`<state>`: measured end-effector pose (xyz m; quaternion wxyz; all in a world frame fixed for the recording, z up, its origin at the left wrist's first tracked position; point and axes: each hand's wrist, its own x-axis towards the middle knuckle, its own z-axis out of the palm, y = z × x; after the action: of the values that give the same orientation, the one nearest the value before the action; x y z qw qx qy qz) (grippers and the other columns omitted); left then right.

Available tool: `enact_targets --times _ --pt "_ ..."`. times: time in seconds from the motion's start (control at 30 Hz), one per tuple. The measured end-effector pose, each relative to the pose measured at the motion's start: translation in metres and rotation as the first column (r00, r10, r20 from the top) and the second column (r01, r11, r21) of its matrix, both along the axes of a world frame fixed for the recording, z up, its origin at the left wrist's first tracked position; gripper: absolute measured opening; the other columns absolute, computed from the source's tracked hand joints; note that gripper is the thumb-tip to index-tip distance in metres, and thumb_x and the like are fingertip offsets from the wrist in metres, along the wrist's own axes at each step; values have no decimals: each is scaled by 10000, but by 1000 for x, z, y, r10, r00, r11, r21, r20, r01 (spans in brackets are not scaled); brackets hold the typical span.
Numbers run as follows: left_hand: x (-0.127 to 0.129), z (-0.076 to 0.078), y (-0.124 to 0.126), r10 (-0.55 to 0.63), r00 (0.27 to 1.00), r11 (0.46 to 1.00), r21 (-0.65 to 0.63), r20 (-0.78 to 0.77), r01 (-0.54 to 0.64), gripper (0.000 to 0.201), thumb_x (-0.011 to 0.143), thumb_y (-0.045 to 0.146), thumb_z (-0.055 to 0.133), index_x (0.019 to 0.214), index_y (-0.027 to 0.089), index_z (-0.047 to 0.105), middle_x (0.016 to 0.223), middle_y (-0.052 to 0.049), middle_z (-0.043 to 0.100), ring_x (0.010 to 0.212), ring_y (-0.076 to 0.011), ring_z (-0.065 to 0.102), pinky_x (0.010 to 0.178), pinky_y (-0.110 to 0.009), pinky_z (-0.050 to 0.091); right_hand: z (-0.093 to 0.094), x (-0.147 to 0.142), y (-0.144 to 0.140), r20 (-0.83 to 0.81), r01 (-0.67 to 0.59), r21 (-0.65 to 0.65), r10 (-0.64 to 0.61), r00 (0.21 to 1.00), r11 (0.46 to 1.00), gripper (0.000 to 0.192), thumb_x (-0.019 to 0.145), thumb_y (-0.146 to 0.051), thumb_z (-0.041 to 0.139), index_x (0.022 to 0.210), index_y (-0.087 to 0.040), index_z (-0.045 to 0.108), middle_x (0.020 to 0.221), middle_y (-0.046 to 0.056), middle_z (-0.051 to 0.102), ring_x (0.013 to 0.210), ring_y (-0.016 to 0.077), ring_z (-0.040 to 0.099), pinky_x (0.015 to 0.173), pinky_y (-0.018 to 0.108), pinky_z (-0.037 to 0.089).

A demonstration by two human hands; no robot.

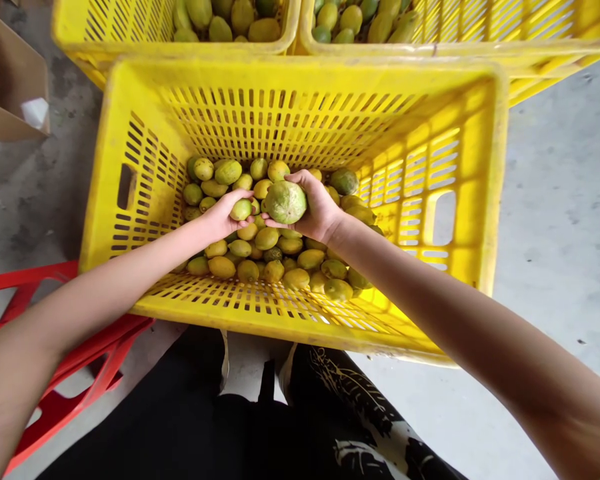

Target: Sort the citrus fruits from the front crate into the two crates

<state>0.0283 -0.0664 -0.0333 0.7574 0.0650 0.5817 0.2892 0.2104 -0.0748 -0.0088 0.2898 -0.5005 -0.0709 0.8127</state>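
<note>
My right hand (317, 203) is wrapped round a large, pale green round fruit (286, 202) with a rough, mottled skin. Just left of it, my left hand (226, 215) grips a small yellow-green lemon (241, 209) between thumb and fingers. Both hands are held over the middle of a big yellow plastic crate (290, 77) with slotted walls. Beneath them, a layer of yellow and green lemons (296, 279) covers much of the crate's bottom. Part of that layer is hidden by my hands and forearms.
Two more yellow crates, one at the back left (115, 20) and one at the back right (480, 27), also hold fruit. A red plastic stool (100, 373) stands at the left, near my left forearm. An open cardboard box (13, 80) sits on the concrete floor (555, 220).
</note>
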Motion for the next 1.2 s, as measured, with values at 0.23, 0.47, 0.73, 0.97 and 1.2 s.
enact_targets --times 0.23,0.47,0.73,0.97,1.2 --pt "3 2 -3 89 996 996 9 -16 -89 242 953 142 637 1171 123 741 797 -63 780 733 -251 795 677 -325 687 -3 -1 0 -15 51 -9 -51 999 999 260 1104 -437 522 1145 -222 661 904 52 744 907 241 783 821 416 725" --pt "8 9 -4 -10 998 997 78 -66 15 91 1014 110 712 932 149 707 713 -25 727 540 -132 682 512 -177 544 -22 2 -1 -23 38 169 -34 999 985 292 1020 -458 736 1180 -227 658 989 38 756 998 216 801 814 336 707" --pt "2 7 -1 -23 998 1000 9 -50 24 254 1006 258 756 800 186 626 578 1 613 379 -90 516 355 -146 344 -18 2 -1 -24 95 91 -93 995 991 282 998 -491 666 1107 -232 661 943 58 757 924 246 823 702 326 710" --pt "-2 7 -1 -101 991 994 -30 91 104 358 1043 523 647 916 193 702 585 -26 624 374 -160 549 324 -213 328 -10 1 -2 -27 95 90 -92 995 991 331 1053 -539 552 1073 -227 661 940 60 755 968 241 830 710 312 692" --pt "0 6 -5 -65 997 996 59 45 62 131 894 169 643 998 169 723 787 -61 768 669 -222 752 569 -266 586 -4 -1 -1 -56 165 55 -162 985 985 316 1026 -552 735 1130 -267 643 797 0 737 747 204 778 686 317 706"
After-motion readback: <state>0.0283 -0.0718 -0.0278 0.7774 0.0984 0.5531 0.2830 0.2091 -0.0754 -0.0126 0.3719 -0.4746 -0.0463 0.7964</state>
